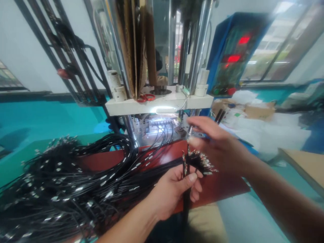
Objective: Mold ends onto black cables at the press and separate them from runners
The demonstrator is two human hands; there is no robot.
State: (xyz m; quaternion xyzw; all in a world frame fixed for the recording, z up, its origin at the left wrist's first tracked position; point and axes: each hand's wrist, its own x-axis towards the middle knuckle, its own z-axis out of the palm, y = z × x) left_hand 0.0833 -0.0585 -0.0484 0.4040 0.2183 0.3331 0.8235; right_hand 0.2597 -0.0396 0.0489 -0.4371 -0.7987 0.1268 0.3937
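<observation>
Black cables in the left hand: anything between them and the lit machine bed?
Yes: thin wires run from the lit machine bed onto the red tabletop, ahead and left of the black cables in the left hand. The blurred right hand sits right of that line.

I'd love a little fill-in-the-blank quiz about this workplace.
1. The cables heaped at the picture's left are mostly ____ in colour.
2. The scissors on the white crossbar have ____ handles.
3. The cabinet with glowing red displays is ____ in colour.
4. Vertically, the right hand appears ____ than the left hand.

Missing words: black; red; blue; higher.
</observation>
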